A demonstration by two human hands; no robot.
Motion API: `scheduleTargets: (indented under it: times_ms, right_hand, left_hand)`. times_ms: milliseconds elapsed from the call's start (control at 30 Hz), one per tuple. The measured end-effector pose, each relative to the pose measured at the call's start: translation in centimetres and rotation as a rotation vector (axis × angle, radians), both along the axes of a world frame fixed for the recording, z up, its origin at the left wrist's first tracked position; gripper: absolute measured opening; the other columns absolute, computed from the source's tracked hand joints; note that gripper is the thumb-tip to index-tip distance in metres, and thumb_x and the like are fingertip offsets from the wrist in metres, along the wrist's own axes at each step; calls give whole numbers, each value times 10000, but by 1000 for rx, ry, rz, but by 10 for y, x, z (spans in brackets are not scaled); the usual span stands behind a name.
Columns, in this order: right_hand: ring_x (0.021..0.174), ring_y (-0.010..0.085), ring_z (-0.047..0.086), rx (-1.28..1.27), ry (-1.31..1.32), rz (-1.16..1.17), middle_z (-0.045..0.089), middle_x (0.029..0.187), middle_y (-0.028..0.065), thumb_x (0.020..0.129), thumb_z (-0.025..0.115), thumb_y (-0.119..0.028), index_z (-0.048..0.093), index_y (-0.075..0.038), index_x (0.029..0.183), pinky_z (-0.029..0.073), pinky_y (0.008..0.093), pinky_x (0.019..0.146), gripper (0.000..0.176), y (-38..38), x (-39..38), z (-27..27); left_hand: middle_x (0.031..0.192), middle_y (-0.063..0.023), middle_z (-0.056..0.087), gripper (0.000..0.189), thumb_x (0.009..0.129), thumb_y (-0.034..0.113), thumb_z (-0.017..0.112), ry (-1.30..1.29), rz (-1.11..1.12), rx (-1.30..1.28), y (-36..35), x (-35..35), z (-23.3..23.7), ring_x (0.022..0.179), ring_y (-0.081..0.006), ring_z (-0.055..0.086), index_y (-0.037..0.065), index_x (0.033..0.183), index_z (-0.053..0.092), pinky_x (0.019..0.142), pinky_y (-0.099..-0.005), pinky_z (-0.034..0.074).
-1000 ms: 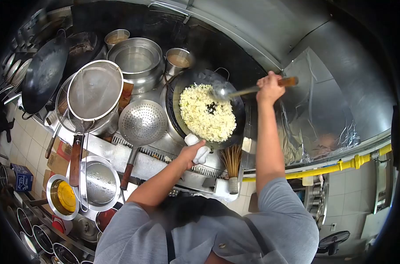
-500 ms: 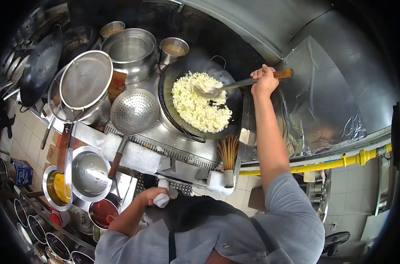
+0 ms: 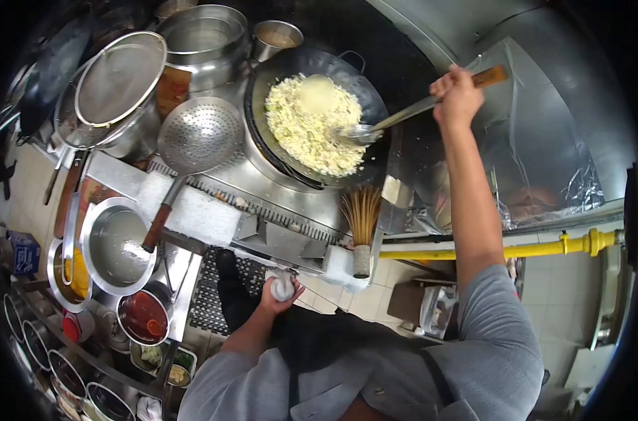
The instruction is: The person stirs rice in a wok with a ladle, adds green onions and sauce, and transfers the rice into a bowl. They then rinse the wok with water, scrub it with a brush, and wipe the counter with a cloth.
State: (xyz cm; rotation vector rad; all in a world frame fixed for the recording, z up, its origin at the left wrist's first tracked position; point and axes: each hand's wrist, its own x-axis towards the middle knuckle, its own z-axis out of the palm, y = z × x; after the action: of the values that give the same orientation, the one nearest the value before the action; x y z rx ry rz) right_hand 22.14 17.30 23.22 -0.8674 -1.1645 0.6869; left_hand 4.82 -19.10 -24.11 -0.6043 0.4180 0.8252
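My right hand (image 3: 461,98) is closed around the long handle of a metal wok ladle (image 3: 403,114), whose wooden end sticks out past my fist. The bowl of the ladle rests low at the right side of a heap of fried rice (image 3: 291,112) with pale egg and green bits. That rice lies in a dark wok (image 3: 263,74) on the stove. A smooth, rounded pale lump (image 3: 317,95) sits on top of the rice. Down in front of my apron, my left hand (image 3: 289,303) grips a bunched white cloth (image 3: 282,286), away from the wok.
A perforated skimmer (image 3: 200,133) and a round mesh strainer (image 3: 121,81) lie left of the wok. A bamboo brush (image 3: 362,224) stands at the stove's front edge. Bowls, including a red sauce pot (image 3: 143,316), fill the left side. A yellow pipe (image 3: 473,252) runs along the right.
My right hand and the ladle have moved right, and a rounded lump now shows on the rice. My left hand, still with the cloth, has shifted right and turned. The view has shifted.
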Motion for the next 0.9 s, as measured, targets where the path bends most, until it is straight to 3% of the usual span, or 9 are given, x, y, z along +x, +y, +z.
scheduleTargets:
  times_ms: [167, 200, 367, 467, 500, 633, 700, 767, 900]
  right_hand:
    - [348, 133, 334, 167, 74, -170, 360, 455, 10, 835, 548, -67, 422, -68, 668, 329, 315, 384, 210, 24, -15, -58]
    - [344, 124, 325, 33, 232, -73, 357, 449, 6, 832, 557, -64, 419, -74, 645, 312, 305, 376, 232, 34, -11, -62]
    - [354, 134, 356, 1, 188, 88, 367, 457, 5, 827, 557, -48, 405, -76, 614, 360, 292, 392, 263, 31, -43, 7]
    - [349, 146, 334, 219, 45, -2, 322, 453, 3, 814, 531, -11, 392, -112, 590, 341, 318, 380, 282, 12, -78, -27]
    - [357, 142, 354, -25, 165, 89, 344, 467, 6, 796, 559, -6, 419, -98, 623, 342, 322, 366, 241, 12, -85, -39]
    - [365, 126, 372, -94, 112, 48, 374, 491, -6, 794, 588, -35, 448, -85, 655, 347, 298, 372, 204, 20, -58, 2]
    - [361, 124, 411, -82, -16, -189, 428, 496, 23, 774, 610, -26, 464, -57, 658, 357, 282, 357, 189, 8, -57, -3]
    - [367, 134, 414, -31, 8, -130, 421, 485, 30, 776, 593, -25, 419, -75, 606, 373, 297, 380, 248, 39, -37, -43]
    - [351, 147, 375, 39, 173, -111, 403, 474, 33, 786, 563, 8, 411, -79, 598, 375, 311, 389, 257, 43, -39, -21]
  left_hand:
    - [973, -166, 598, 469, 767, 209, 508, 188, -245, 249, -17, -81, 79, 892, -315, 602, -24, 1172, 476, 913, -470, 474]
    - [972, -167, 593, 477, 750, 197, 548, 160, -223, 269, -22, -97, 80, 888, -312, 601, -35, 1162, 477, 887, -458, 490]
    - [827, -136, 580, 488, 710, 220, 663, 30, -91, 462, 12, -136, 153, 729, -269, 585, -33, 1095, 501, 708, -405, 525]
    - [775, -134, 580, 482, 705, 251, 671, 288, -258, 530, 59, -142, 201, 682, -276, 597, -14, 1074, 509, 621, -393, 521]
    - [764, -121, 579, 481, 709, 273, 660, 430, -352, 530, 75, -142, 208, 674, -268, 599, -2, 1076, 514, 594, -385, 518]
    - [832, -138, 614, 382, 758, 293, 552, 480, -307, 380, 136, -135, 226, 699, -316, 622, 24, 1029, 534, 635, -422, 534]
    - [896, -113, 617, 373, 788, 342, 508, 460, -182, 402, 164, -129, 225, 768, -312, 617, 78, 1048, 547, 691, -467, 525]
    - [983, -93, 606, 370, 811, 389, 467, 482, -409, 418, 195, -120, 213, 893, -305, 591, 137, 1068, 554, 767, -525, 484]
    - [1060, -80, 583, 375, 854, 424, 425, 559, -628, 401, 248, -89, 267, 990, -308, 551, 175, 1103, 553, 863, -590, 397]
